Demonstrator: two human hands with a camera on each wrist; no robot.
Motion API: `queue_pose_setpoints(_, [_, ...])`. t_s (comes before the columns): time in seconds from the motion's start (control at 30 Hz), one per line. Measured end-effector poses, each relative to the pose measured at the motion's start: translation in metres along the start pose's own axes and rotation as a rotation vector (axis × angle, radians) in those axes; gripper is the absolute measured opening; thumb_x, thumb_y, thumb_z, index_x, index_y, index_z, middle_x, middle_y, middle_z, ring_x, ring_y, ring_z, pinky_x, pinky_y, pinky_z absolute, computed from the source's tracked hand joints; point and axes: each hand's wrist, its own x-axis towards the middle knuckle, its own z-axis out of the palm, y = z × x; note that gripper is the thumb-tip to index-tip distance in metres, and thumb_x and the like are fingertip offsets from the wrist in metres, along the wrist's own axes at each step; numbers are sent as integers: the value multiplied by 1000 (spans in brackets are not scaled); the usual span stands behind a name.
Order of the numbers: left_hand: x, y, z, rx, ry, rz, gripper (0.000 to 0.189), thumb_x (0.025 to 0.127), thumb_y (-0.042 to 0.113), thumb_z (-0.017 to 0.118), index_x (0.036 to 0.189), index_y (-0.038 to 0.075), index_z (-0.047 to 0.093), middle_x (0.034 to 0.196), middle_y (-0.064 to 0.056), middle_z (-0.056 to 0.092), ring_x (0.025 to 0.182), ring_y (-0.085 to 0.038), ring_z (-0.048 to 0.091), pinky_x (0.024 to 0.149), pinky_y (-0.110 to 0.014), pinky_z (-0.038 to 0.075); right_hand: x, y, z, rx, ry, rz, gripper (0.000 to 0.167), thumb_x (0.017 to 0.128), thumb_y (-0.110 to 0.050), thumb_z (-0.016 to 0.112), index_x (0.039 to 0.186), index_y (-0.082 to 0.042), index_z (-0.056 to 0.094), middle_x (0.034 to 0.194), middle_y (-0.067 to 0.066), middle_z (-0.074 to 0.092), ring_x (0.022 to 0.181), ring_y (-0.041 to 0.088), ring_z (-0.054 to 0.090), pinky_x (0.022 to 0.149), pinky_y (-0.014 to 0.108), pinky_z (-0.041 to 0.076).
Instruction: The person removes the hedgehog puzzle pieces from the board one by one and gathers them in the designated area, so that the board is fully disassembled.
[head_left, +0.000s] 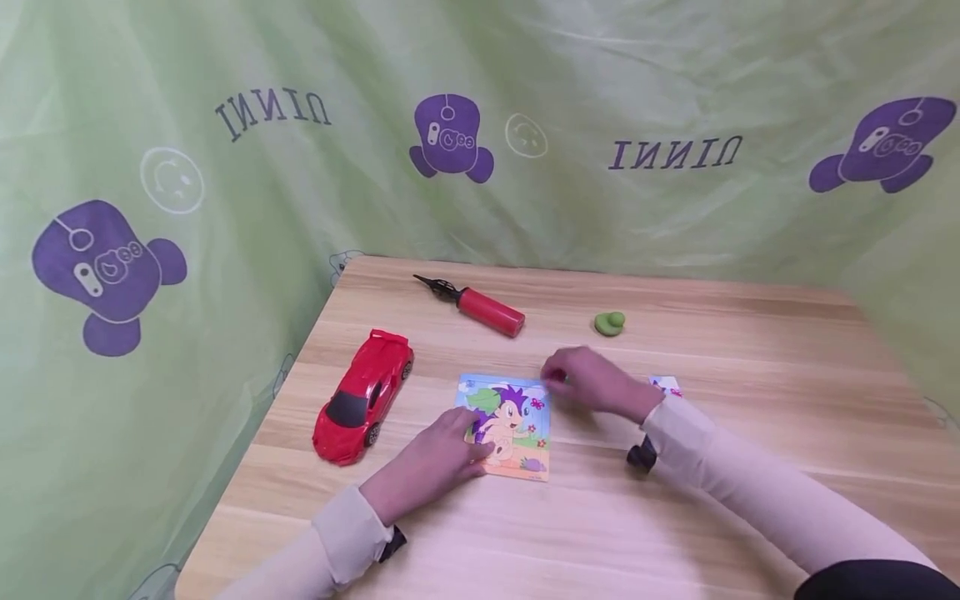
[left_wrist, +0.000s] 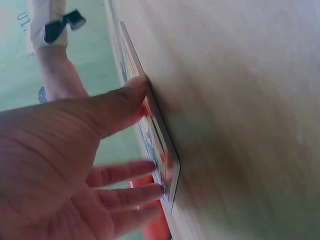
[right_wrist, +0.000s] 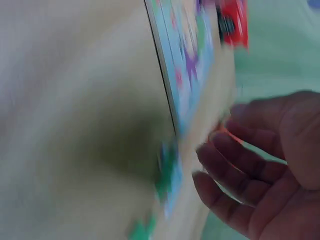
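A picture puzzle board [head_left: 528,467], showing a cartoon hedgehog, lies flat in the middle of the table. My left hand [head_left: 431,462] rests on its left side; in the left wrist view the thumb [left_wrist: 135,87] touches one edge and straight fingers touch the board further along. Just past the board's upper right corner is my right hand [head_left: 596,382]. In the right wrist view its fingers are loosely bent, with nothing visible between them. A blurred green and blue piece [right_wrist: 167,172] lies by the board's corner below that hand, and another green bit [right_wrist: 142,229] nearby.
A red toy car [head_left: 363,400] stands left of the board. Behind lie a red hand pump [head_left: 491,312] with a black nozzle and a small green object [head_left: 609,323]. A small printed piece [head_left: 665,384] shows beyond the right wrist. Green printed cloth [head_left: 525,217] hangs behind the table.
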Motion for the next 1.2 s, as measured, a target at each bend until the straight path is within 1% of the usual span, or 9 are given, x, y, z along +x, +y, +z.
queue_pose_setpoints(0.1, [1,-3,0,-28,18,19,41,95,43,66,127,18,71,141,-12,55,133,-26,50,113,-39,46,-6,-20,17,-64,-66,-69,20,92,-21,71,108,-10,74,98,2,73,84,12,63,80,32,57])
queue_pose_setpoints(0.23, [7,-5,1,-32,20,32,43,97,44,62,127,13,69,137,-10,57,127,-22,56,105,-34,53,-12,-36,32,-186,-77,-42,28,89,-28,75,109,-9,73,96,2,68,81,12,56,76,32,55])
queue_pose_setpoints(0.33, [12,-4,-1,-20,-11,32,47,98,44,62,134,13,63,137,-10,58,125,-22,59,100,-34,55,-13,-41,38,-234,-69,-9,35,86,-33,79,108,-7,72,94,3,65,80,14,52,73,31,52])
queue_pose_setpoints(0.47, [16,-2,-4,17,-52,69,58,97,50,61,149,27,50,139,-11,56,126,-25,57,96,-36,57,-11,-42,41,-253,-85,-2,46,85,-43,78,113,-7,70,97,5,63,80,15,51,73,31,52])
queue_pose_setpoints(0.6, [16,0,-6,42,-105,113,60,95,62,55,149,41,44,145,-15,51,130,-30,52,96,-40,57,-10,-41,40,-264,-107,-30,52,87,-45,75,119,-6,66,102,7,64,84,16,54,79,34,55])
queue_pose_setpoints(0.77, [15,2,-9,25,-178,98,63,91,72,51,146,41,49,152,-20,44,136,-36,48,101,-44,55,-10,-39,39,-245,-137,-46,48,87,-42,76,116,-5,67,98,5,65,81,15,53,78,33,54])
queue_pose_setpoints(0.9, [16,4,-8,23,-171,79,61,92,70,51,144,39,51,151,-20,46,134,-35,49,101,-43,55,-6,-37,40,-178,-147,-4,42,85,-37,79,109,-6,67,91,3,62,77,14,51,73,31,50])
queue_pose_setpoints(1.07, [17,6,-7,20,-154,66,57,93,67,53,143,39,52,149,-19,47,130,-32,50,98,-39,56,0,-34,41,-13,-155,90,27,80,-27,84,93,-11,67,80,0,58,73,14,49,67,29,43])
queue_pose_setpoints(1.2, [17,7,-9,22,-153,62,57,93,66,54,143,39,53,149,-20,47,130,-32,50,98,-38,57,2,-32,39,62,-174,100,20,80,-23,84,78,-17,65,70,-3,53,67,13,46,61,26,37])
